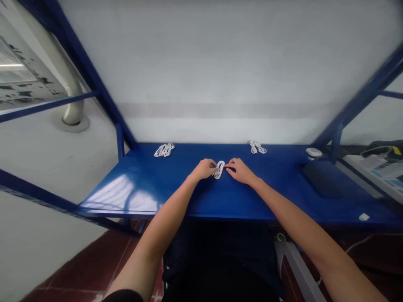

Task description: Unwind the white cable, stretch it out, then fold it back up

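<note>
A small coiled white cable [219, 169] lies at the middle of the blue table [151, 188]. My left hand [205, 168] pinches its left side and my right hand [239, 170] pinches its right side, fingers curled on it. Two more coiled white cable bundles rest near the table's back edge: one at the left [164, 149], one at the right [257, 147].
A white wall rises right behind the table. Blue frame bars [94, 79] slant up at both sides. A flat black object [319, 179] and a small round white item [314, 152] sit at the right; a small white piece [364, 217] lies near the front right edge.
</note>
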### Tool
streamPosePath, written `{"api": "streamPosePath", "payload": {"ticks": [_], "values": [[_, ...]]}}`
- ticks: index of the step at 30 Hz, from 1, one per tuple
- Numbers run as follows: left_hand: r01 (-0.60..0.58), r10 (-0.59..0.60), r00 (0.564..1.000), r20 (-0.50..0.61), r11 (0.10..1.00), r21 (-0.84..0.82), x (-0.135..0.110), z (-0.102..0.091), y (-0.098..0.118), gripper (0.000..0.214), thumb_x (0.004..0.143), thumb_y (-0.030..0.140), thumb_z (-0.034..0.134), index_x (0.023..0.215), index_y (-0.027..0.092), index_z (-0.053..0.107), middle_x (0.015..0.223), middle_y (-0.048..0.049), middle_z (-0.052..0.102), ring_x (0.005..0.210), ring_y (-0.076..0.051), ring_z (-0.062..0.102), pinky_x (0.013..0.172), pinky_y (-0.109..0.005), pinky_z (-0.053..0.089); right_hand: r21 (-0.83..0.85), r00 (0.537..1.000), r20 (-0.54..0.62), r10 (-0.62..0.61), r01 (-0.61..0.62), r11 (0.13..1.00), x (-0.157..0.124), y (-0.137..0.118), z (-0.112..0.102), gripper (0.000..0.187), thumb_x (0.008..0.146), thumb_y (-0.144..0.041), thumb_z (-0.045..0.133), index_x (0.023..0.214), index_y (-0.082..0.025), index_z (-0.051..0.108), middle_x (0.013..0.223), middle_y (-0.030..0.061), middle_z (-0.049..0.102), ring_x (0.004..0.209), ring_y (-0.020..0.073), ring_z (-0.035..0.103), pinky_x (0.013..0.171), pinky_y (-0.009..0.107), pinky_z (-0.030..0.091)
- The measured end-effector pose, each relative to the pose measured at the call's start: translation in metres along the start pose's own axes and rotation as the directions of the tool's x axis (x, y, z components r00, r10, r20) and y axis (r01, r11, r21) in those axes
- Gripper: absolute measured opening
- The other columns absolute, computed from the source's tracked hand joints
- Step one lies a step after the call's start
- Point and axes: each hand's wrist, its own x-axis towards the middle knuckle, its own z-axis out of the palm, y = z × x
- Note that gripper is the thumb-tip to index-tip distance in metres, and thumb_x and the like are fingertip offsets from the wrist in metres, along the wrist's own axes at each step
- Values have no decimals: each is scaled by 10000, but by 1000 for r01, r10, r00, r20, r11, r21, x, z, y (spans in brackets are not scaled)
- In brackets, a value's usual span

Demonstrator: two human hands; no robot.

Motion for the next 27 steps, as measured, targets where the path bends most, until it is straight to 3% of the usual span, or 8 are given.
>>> {"api": "streamPosePath", "payload": {"ticks": [13, 22, 27], "values": [[4, 0, 1000, 31, 992, -127, -1, 2, 2, 249, 779, 182, 590, 970, 110, 733, 754, -56, 745, 659, -154, 668, 579, -207, 442, 175, 999, -28, -47, 51, 983, 1, 0, 6, 355, 919, -291, 521, 1247, -278, 655, 1059, 87, 636, 980, 238, 566, 915, 425, 460], [34, -23, 999, 46, 963, -267, 0, 8, 4, 227, 790, 155, 608, 984, 72, 689, 742, -65, 732, 623, -138, 658, 562, -198, 453, 423, 993, 3, 115, -105, 900, 7, -16, -1, 279, 876, -264, 535, 1076, -185, 712, 962, 71, 718, 792, 182, 624, 764, 326, 481], [24, -23, 1000, 7, 971, -238, 2, 13, -1, 214, 773, 145, 631, 975, 86, 664, 753, -60, 730, 641, -144, 665, 569, -203, 455, 482, 987, 20, 159, -149, 863, 8, -18, -4, 221, 841, -267, 569, 957, -181, 737, 902, 60, 735, 770, 183, 640, 738, 310, 484]]}}
